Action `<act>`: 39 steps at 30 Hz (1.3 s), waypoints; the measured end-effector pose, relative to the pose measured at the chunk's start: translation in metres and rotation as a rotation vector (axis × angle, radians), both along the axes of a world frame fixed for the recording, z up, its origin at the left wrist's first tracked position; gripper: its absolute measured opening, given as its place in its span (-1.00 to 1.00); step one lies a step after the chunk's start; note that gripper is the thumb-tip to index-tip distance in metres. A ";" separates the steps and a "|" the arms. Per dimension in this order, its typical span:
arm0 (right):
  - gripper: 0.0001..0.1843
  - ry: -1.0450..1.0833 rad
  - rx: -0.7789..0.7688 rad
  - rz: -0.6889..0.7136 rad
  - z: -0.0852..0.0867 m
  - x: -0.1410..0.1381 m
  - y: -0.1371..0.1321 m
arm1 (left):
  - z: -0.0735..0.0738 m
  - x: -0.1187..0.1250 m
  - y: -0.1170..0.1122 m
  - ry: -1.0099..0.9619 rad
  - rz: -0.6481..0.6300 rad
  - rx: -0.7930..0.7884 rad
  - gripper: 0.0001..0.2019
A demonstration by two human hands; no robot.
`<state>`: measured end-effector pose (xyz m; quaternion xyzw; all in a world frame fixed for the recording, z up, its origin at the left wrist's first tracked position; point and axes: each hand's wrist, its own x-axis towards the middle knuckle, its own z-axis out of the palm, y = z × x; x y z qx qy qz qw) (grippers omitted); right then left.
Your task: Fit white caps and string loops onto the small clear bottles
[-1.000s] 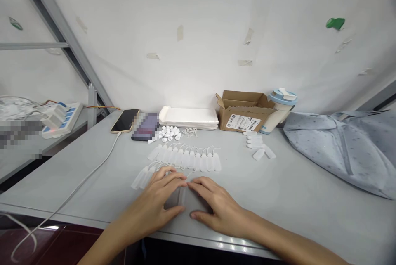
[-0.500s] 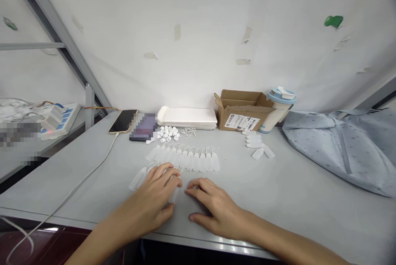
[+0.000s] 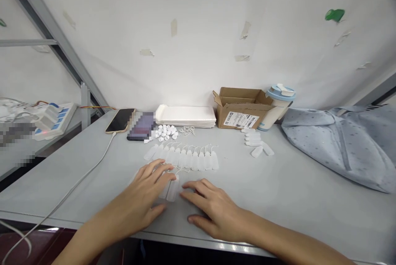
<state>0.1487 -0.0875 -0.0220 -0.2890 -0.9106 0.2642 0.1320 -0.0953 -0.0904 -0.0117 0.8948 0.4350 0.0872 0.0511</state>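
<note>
From my end I see a grey table (image 3: 278,203) set against a white wall (image 3: 198,17). Along its back, left to right, are a phone (image 3: 120,120) with a white cable (image 3: 89,174), a dark flat thing (image 3: 140,124) partly blurred out, a white stack (image 3: 188,115) and an open cardboard box (image 3: 244,109), which hides part of a cup (image 3: 278,110) just behind it. A blue-grey bag (image 3: 334,145) slumps over the right side. White caps (image 3: 163,128) are heaped before the stack, with a bundle of string (image 3: 186,131) just beside them. A few loose pieces (image 3: 253,143) lie in front of the box.

Nearer me, a row of translucent plastic pieces (image 3: 201,161) with strings lies beyond the hands. The front pieces (image 3: 173,189) lie closer, several of them covered from my view by the left hand (image 3: 144,192). Its fingers are spread and its thumb stands well apart from them; the forefinger's tip is at the top of the rightmost front piece, though I can't tell whether it touches. The right hand (image 3: 219,211) is just to the right of that piece, fingers loosely bent, thumb apart from them, nothing visible in its grip.
</note>
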 end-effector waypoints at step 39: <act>-0.73 0.364 0.174 -0.107 -0.005 0.019 0.018 | 0.034 0.020 0.065 -0.135 0.033 -0.109 -0.71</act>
